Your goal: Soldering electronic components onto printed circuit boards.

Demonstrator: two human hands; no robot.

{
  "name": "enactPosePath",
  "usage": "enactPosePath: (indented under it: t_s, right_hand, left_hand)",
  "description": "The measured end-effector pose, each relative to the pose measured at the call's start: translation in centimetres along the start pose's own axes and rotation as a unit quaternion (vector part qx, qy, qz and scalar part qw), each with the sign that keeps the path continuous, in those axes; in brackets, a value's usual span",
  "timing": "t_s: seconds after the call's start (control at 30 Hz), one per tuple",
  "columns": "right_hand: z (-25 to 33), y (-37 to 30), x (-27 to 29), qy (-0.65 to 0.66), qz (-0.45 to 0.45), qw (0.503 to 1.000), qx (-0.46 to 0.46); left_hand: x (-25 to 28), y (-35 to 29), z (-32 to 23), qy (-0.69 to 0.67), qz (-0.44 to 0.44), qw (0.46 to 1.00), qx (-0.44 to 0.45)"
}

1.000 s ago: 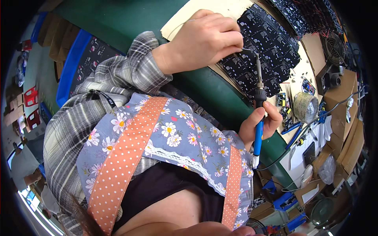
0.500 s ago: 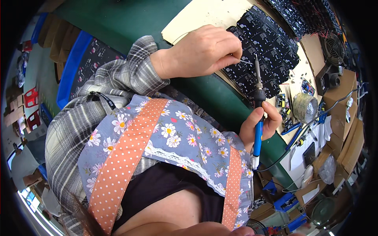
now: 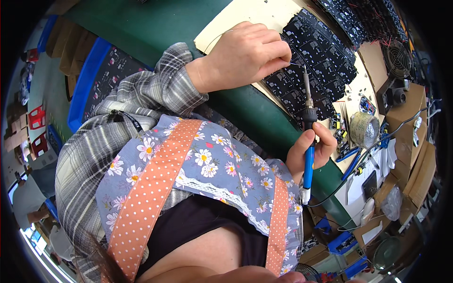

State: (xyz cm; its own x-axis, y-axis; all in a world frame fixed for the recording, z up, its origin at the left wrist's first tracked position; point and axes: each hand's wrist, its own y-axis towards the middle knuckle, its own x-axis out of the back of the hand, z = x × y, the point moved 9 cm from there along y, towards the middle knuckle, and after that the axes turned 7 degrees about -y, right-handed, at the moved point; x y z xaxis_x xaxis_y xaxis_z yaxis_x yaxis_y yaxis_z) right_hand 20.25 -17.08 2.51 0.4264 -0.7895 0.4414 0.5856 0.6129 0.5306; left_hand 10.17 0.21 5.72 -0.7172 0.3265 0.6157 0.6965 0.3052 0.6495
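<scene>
My left hand (image 3: 252,55) pinches a thin solder wire (image 3: 296,64) between thumb and fingers. The wire's short end pokes out past the fingertips, while the longer part trails off behind the hand. My right hand (image 3: 312,150) grips a soldering iron (image 3: 308,175) with a blue handle, like a pen. Its metal tip points away from me and sits close to the wire's end; whether they touch is too small to tell. Beneath both lies a sheet of black circuit boards (image 3: 325,59) dotted with small pale parts.
The boards rest on a cream board (image 3: 214,33) over a green tabletop (image 3: 155,28). At right stand a roll of tape (image 3: 364,129), small electronic parts, a black fan (image 3: 397,59) and cardboard boxes (image 3: 410,122). The iron's dark cable (image 3: 337,191) loops across the right side. A blue bin (image 3: 89,80) stands left.
My left hand has shifted slightly up and right with the solder wire. The iron's tip has moved a little to the left; my right hand has barely moved.
</scene>
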Motion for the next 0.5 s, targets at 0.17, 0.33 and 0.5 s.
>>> enactPosePath:
  t_s: [0.17,0.33,0.5]
  right_hand:
    - [0.38,0.41,-0.04,-0.023,-0.001,1.000,0.013]
    - [0.00,0.16,0.37,-0.014,-0.001,1.000,-0.012]
    - [0.21,0.28,0.31,-0.013,0.003,1.000,-0.013]
  left_hand:
    - [0.03,-0.06,-0.07,0.005,-0.004,1.000,0.002]
    - [0.19,-0.18,0.09,0.002,-0.002,1.000,-0.002]
    - [-0.17,0.25,-0.09,0.009,-0.004,1.000,0.000]
